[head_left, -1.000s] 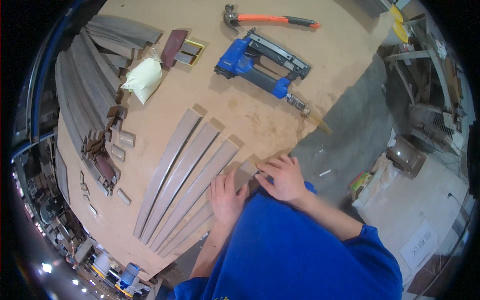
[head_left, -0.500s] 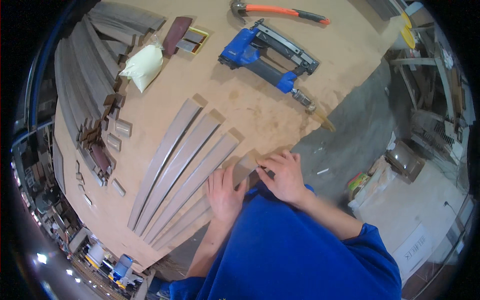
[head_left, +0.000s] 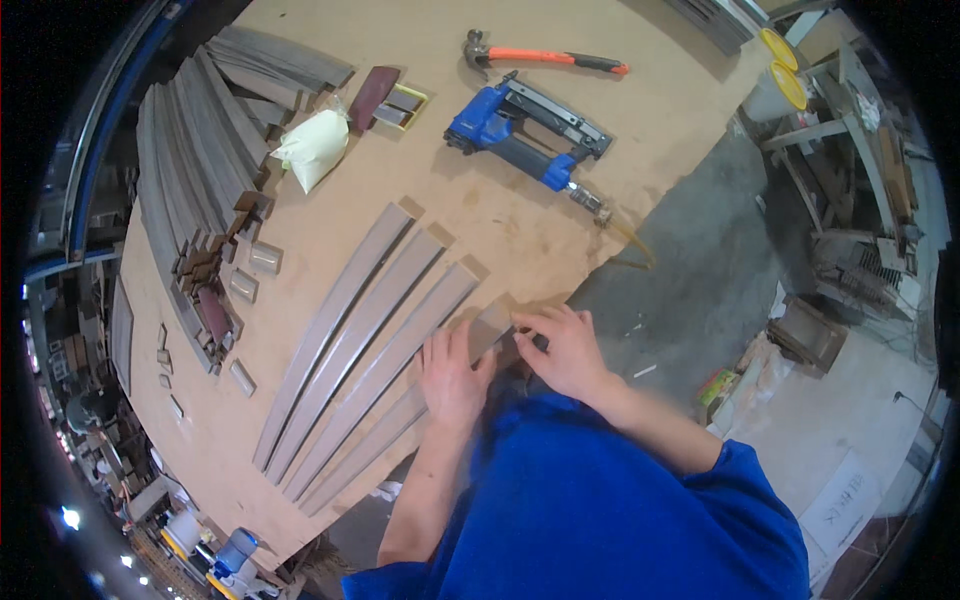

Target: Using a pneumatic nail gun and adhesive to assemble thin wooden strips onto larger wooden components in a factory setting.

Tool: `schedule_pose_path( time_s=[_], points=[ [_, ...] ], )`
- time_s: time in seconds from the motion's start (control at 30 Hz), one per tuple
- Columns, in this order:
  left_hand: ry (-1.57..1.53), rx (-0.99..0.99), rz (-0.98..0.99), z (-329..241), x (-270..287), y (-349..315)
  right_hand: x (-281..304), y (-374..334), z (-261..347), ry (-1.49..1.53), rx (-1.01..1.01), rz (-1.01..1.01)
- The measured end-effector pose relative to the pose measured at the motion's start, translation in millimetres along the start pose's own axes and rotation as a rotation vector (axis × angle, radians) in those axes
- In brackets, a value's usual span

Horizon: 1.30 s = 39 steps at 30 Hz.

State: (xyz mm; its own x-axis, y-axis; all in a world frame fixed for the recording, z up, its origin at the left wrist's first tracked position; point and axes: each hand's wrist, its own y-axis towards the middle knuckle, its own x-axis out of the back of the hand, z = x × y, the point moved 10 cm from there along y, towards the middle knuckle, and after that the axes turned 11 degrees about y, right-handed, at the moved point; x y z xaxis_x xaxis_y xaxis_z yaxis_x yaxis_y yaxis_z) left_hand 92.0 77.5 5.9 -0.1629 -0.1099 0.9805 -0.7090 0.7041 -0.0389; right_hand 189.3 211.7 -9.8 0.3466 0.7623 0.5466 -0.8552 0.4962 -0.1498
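The nearest of several curved grey-brown wooden strips [head_left: 490, 326] lies along the table's near edge. My left hand [head_left: 452, 380] straddles this strip, fingers over its far side and thumb on its near side. At the strip's upper end, the thumb and index finger of my right hand [head_left: 562, 350] are pinched together against the edge. Whatever small thing sits between those fingertips is too hidden to name. Alongside, fanned out to the left, are three similar strips, the closest being a curved strip [head_left: 400, 358] with a glossy edge.
Farther off lie a blue nail gun [head_left: 520, 140] with its air hose [head_left: 635, 245] and a claw hammer [head_left: 540, 58]. A bag of pale material [head_left: 315, 145], a small yellow-rimmed box [head_left: 402, 106] and stacked strips [head_left: 190, 140] are at left. The table's edge [head_left: 655, 205] drops off at right.
The whole view has shifted slightly, so more of the table's far side shows. Both hands stay at the same strip, with the right fingertips still pinched at its end.
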Motion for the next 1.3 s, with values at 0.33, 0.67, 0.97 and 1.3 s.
schedule_pose_path(
  time_s=[0.33, 0.67, 0.97, 1.3],
  points=[
    [0.0, 0.005, 0.027, -1.7, -7.3, 0.9, 82.4, 82.5, -10.7, 0.32, 0.053, -0.155],
    [-0.001, 0.073, 0.126, 6.9, -15.9, 0.1, 63.3, 238.1, 4.0, -0.135, 0.172, -0.118],
    [-0.079, 0.059, 0.03, 5.1, 1.5, 1.9, 118.2, 190.5, 35.4, 0.155, 0.165, 0.027],
    [-0.143, 0.024, -0.006, 12.9, -4.2, -5.3, 54.9, 17.1, 43.1, 0.636, -0.462, 0.454]
  ],
)
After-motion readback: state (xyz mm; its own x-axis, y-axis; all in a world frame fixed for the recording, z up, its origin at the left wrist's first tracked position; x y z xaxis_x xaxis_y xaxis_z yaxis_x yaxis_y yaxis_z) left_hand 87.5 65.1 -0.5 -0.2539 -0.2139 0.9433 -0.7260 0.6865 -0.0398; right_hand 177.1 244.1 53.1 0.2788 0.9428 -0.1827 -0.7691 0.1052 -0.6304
